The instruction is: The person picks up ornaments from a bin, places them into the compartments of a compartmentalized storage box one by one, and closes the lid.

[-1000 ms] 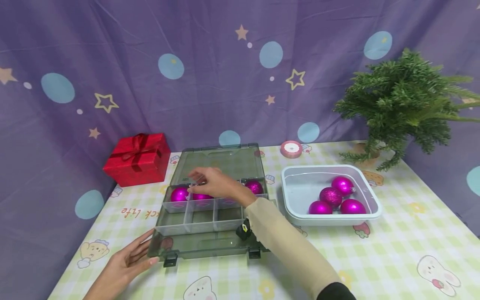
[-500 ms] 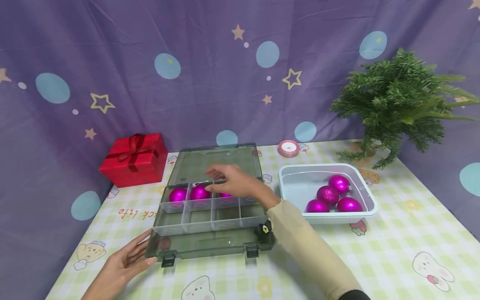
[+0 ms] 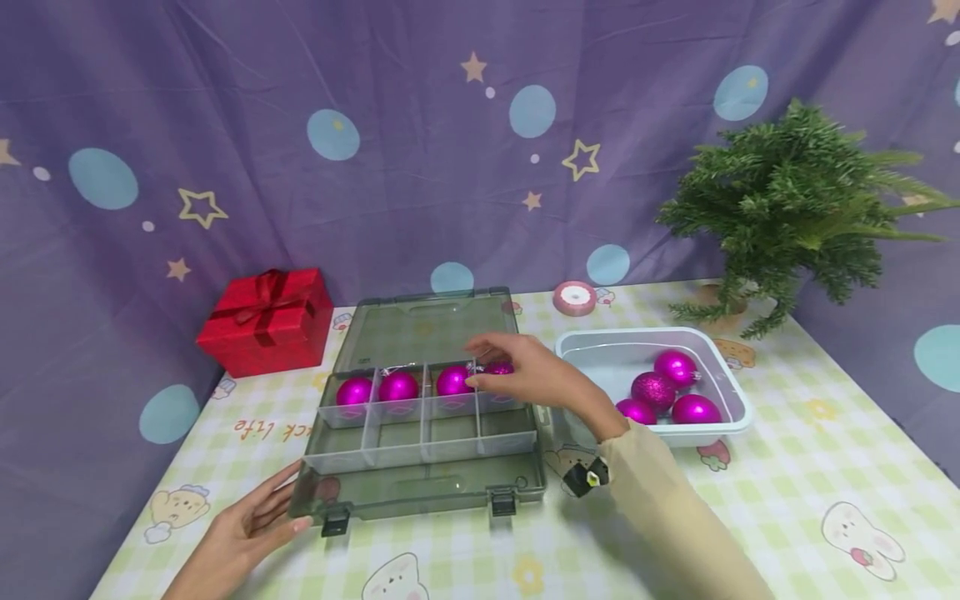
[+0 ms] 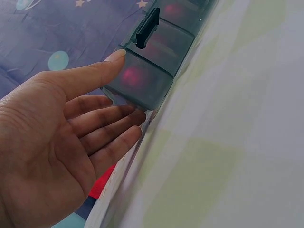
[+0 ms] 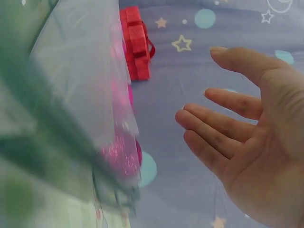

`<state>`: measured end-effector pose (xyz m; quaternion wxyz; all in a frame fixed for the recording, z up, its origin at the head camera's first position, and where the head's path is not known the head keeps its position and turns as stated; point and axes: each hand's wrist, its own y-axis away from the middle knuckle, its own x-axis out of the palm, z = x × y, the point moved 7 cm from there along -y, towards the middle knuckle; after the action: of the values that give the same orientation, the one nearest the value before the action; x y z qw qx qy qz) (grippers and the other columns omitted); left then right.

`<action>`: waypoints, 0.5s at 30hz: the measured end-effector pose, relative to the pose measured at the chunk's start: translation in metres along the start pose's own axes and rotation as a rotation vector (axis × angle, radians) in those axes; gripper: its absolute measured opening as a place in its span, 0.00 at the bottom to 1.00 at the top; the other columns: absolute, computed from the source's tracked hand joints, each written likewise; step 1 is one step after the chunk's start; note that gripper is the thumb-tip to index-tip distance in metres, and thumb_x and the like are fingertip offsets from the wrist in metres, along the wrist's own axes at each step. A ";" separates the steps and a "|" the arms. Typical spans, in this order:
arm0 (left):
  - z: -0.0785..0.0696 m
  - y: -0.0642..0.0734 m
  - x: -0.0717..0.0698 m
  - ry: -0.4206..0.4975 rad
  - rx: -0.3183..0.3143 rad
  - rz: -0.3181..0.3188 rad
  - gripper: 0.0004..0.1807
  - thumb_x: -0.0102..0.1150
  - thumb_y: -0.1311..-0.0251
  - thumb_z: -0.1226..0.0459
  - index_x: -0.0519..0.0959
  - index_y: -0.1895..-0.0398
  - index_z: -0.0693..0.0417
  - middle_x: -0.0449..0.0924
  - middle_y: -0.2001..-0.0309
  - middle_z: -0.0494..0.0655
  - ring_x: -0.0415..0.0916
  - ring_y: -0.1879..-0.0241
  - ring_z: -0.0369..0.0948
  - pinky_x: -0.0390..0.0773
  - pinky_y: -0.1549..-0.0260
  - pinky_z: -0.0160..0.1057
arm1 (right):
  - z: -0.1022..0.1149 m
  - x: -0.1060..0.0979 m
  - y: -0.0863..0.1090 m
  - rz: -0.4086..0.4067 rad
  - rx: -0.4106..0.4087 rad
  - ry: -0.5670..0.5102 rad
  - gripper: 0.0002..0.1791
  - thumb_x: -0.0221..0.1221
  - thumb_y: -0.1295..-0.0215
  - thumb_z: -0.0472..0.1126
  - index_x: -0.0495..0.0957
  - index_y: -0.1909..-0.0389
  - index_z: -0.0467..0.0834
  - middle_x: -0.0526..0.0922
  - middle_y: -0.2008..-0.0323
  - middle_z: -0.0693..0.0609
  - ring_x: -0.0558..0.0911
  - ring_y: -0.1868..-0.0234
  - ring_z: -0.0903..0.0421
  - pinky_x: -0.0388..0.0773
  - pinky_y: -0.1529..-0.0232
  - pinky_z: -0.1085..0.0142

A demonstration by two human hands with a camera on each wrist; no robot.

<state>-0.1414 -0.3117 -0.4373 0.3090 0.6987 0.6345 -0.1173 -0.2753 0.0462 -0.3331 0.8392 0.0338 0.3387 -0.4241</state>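
A smoky clear divided storage box [image 3: 416,483] lies with its lid [image 3: 435,329] folded back. Magenta Christmas baubles [image 3: 398,386] fill its back row, one per compartment; the rightmost, a glittery bauble [image 5: 122,154], is partly covered by my right hand in the head view. My left hand [image 3: 243,529] rests at the box's front left corner, thumb at its front wall and fingers along the side, as the left wrist view shows too. My right hand [image 3: 536,375] hovers over the back right compartments, holding nothing, fingers apart in the right wrist view [image 5: 251,123].
To the right stands a pale blue plastic tub [image 3: 585,340] with several magenta baubles [image 3: 696,409]. Behind it is a small artificial Christmas tree [image 3: 780,200]. A pink ribbon roll [image 3: 575,298] lies at the back, and a red gift box [image 3: 266,325] stands at the left.
My right hand has moved right across the back row, from the left compartments to the rightmost ones, uncovering the baubles it passed. My left hand stays at the box corner.
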 end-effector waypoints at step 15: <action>-0.001 0.001 0.000 0.012 0.036 -0.008 0.46 0.69 0.32 0.53 0.56 0.18 0.57 0.62 0.24 0.64 0.66 0.30 0.61 0.79 0.48 0.30 | -0.029 -0.053 0.069 -0.138 0.079 0.095 0.25 0.68 0.29 0.44 0.78 0.36 0.39 0.83 0.42 0.43 0.82 0.41 0.44 0.77 0.37 0.47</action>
<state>-0.1405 -0.3113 -0.4366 0.2920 0.7023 0.6370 -0.1255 -0.2618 0.1367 -0.3401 0.7890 0.0635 0.3629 -0.4917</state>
